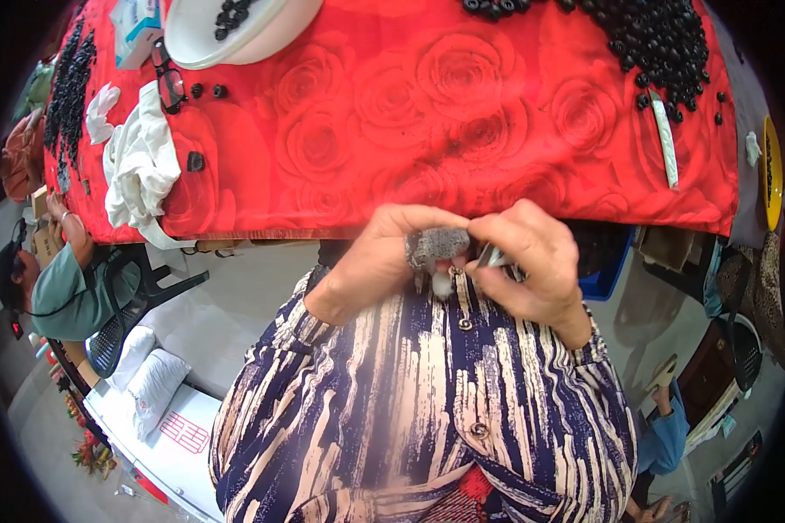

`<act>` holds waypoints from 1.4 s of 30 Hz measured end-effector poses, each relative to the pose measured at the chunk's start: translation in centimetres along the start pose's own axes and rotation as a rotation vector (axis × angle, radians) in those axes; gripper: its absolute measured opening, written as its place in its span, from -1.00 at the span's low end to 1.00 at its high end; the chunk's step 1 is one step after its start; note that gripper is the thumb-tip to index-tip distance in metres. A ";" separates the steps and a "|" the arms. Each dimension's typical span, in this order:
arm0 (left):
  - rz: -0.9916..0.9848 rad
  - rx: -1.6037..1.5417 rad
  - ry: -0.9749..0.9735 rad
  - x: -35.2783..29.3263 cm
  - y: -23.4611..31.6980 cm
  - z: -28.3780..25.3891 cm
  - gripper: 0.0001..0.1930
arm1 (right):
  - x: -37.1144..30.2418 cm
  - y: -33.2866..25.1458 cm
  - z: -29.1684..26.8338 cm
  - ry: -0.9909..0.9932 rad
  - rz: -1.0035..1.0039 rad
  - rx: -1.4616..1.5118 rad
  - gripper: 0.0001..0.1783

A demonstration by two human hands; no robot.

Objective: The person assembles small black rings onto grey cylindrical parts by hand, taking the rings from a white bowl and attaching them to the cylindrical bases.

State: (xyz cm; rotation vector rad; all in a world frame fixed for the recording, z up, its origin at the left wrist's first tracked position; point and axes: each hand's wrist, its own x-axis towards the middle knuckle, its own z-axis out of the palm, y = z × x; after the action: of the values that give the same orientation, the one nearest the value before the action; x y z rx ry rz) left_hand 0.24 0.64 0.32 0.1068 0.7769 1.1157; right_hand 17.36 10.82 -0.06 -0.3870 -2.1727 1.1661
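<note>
Judging by both hands meeting at the middle of the frame, just below the near edge of the red tablecloth (340, 113), apparently busy with close fingertip work on something small. Curling the left hand (358, 266) inward, with a grey knit covering (438, 248) over the fingers and a small white tip (442, 286) showing beneath; impossible to tell, behind so much overlap, whether also pinching a piece. Gripping a small silvery tool (494, 256) between thumb and bent fingers of the right hand (536, 261), close beside the grey covering, too hidden to tell blade from handle. Calling, by the look of it, for a steady left hand, short controlled movements on the right, and skin kept out of the tool's path. Hindered most by the fingers themselves, hiding the point of contact. Heaped at the upper right, many dark round pieces (658, 44), with a slim pale stick (665, 139) just below. At the upper left, a white bowl (275, 35) with more dark pieces inside, near a blue-and-white box (138, 35), black-framed glasses (171, 83) and a crumpled white cloth (139, 166). When reaching toward that bowl, best to mind the glasses and the cloth. Seated at the far left, beyond the table, a co-worker in a green top (70, 296).
</note>
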 end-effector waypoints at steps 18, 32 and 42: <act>0.101 -0.224 -0.164 1.8 -0.9 -0.8 -0.80 | 1.2 0.0 1.5 0.241 -0.340 -0.255 -0.63; 0.945 0.879 0.569 -3.0 10.1 1.1 -0.82 | 2.0 1.9 -2.8 0.239 0.121 -0.084 -0.66; 1.169 1.569 0.943 1.1 20.7 -4.3 -0.68 | 0.7 4.3 -4.0 0.419 0.416 0.524 -0.84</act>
State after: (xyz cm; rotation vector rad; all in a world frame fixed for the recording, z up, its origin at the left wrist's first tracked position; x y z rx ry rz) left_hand -18.00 9.92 5.83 1.6003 2.5097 1.2997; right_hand 19.30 16.13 -1.72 -0.7871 -1.3972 1.6473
